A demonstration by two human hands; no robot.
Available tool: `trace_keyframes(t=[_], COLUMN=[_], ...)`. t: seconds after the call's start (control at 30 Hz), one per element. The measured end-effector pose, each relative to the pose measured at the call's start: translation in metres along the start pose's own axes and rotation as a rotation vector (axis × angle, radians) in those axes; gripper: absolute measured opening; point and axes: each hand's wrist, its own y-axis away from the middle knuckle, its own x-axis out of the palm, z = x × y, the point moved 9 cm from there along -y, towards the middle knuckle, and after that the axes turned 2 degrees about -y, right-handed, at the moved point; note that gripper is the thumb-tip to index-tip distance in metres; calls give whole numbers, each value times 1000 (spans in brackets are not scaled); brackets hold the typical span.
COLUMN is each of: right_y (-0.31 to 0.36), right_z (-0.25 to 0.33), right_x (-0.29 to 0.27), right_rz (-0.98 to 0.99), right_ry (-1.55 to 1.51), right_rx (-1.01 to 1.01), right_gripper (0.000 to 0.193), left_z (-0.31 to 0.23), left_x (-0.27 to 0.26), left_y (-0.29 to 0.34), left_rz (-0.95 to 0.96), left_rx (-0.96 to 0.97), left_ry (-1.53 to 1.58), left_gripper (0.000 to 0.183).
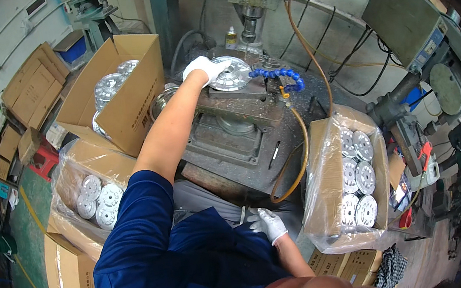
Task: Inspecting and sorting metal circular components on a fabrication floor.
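Note:
My left hand (202, 70), in a white glove, grips the left rim of a silvery slotted metal disc (237, 74), with a finger laid across its top. The disc rests on a metal block (244, 92) on the drill press table (262, 115), beneath and in front of the spindle (250, 23). A blue segmented coolant hose (279, 72) reaches to the disc's right edge. My right hand (267, 225), also gloved, lies at my lap with its fingers loosely apart. Beside its fingertips is a thin metal piece (243, 215), partly hidden.
Open cartons of similar discs stand left (131, 119), lower left (67, 217) and right (324, 190). A brown hose (303, 139) loops beside the table. A pen-like tool (274, 154) lies on the machine base. Behind the disc stands a yellow bottle (231, 38). Another machine (409, 119) occupies the right.

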Motion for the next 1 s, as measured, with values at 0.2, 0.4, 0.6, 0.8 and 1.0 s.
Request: trace_keyframes(t=[0.2, 0.4, 0.6, 0.8, 1.0], right_y=[-9, -31, -67, -73, -76], right_z=[-1, -14, -51, -56, -53], right_x=[2, 12, -1, -6, -2], right_rz=[27, 128, 145, 92, 88], right_ry=[40, -102, -204, -183, -20], right_rx=[-1, 82, 226, 269, 251], right_gripper=[34, 33, 41, 42, 46], left_z=[1, 4, 10, -4, 1], left_x=[-2, 10, 14, 0, 0], left_y=[-14, -33, -41, -20, -18], left_rz=[-59, 0, 3, -94, -113], left_rx=[44, 111, 128, 139, 126], left_ry=[60, 70, 139, 52, 77], left_gripper=[83, 87, 87, 77, 78])
